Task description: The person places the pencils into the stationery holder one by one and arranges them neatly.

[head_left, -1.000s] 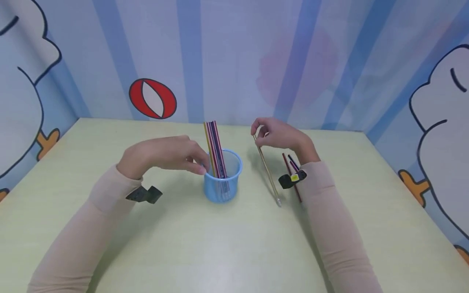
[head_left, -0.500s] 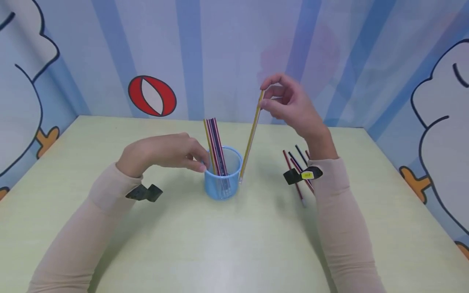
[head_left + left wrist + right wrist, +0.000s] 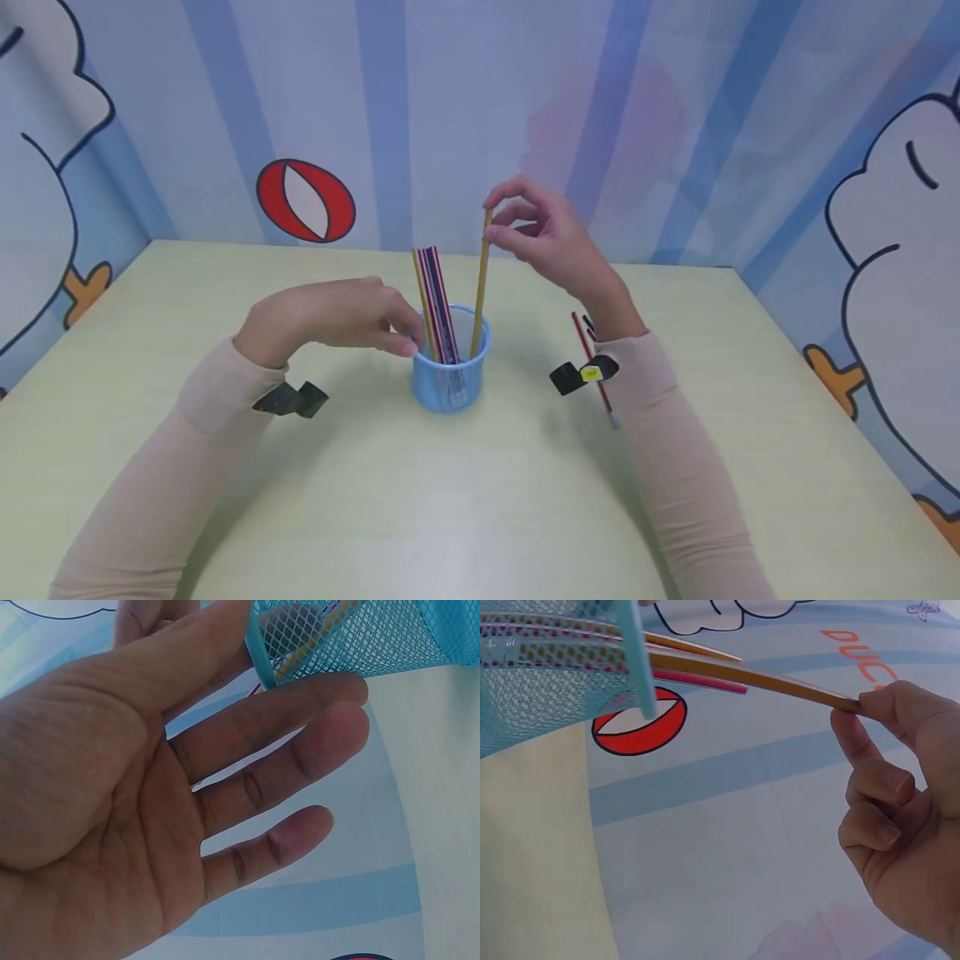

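Note:
A light blue mesh pencil cup (image 3: 447,393) stands upright on the table. Several striped pencils (image 3: 437,300) and a yellow one lean together at its left side. My left hand (image 3: 336,315) pinches the cup's left rim; in the left wrist view the thumb and a finger are on either side of the mesh cup (image 3: 390,645), other fingers stretched out. My right hand (image 3: 551,242) pinches a yellow pencil (image 3: 481,287) by its upper end, between thumb and forefinger. The pencil's lower part is inside the cup at the right; in the right wrist view the pencil (image 3: 795,686) passes over the rim.
A red pencil (image 3: 581,329) and a dark one lie on the table (image 3: 480,500) right of the cup, partly hidden by my right wrist. Behind the table hangs a blue and white striped backdrop (image 3: 465,117) with printed cartoon figures.
My right hand has lifted the yellow pencil off the table, swung it upright and carried it left, its lower end now in the cup. My left hand stays at the rim.

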Demonstrator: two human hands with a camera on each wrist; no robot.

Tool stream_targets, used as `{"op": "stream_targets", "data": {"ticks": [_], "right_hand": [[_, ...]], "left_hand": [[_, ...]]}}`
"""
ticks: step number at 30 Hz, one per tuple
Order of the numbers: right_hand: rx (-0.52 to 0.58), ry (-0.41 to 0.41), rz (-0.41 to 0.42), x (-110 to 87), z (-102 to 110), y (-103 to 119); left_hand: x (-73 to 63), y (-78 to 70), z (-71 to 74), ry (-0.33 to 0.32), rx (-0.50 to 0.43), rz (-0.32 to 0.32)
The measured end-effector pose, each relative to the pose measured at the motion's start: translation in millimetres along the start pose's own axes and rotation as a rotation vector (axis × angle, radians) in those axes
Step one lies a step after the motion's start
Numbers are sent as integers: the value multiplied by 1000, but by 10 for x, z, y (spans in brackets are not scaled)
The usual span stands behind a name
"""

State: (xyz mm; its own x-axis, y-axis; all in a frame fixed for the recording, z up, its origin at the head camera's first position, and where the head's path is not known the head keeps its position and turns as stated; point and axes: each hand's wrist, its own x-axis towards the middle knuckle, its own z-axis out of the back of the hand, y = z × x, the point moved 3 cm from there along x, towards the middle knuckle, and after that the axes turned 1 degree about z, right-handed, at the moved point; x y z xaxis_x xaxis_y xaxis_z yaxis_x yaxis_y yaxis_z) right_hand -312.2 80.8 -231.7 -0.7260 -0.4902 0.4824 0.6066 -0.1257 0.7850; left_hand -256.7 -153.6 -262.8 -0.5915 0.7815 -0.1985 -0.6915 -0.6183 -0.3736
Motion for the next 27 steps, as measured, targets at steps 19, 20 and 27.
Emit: {"op": "stream_targets", "data": {"ticks": [19,20,27], "right_hand": [[-310,236,-147,42,-86,-189],[-322,231,-157,36,-41,-195],[-426,216,-271,-79,331,-327]], "left_hand": [[-13,-20,29,-6,-12,21],[-14,-24,32,-4,-11,24],[-27,-27,10,4,2,26]]}}
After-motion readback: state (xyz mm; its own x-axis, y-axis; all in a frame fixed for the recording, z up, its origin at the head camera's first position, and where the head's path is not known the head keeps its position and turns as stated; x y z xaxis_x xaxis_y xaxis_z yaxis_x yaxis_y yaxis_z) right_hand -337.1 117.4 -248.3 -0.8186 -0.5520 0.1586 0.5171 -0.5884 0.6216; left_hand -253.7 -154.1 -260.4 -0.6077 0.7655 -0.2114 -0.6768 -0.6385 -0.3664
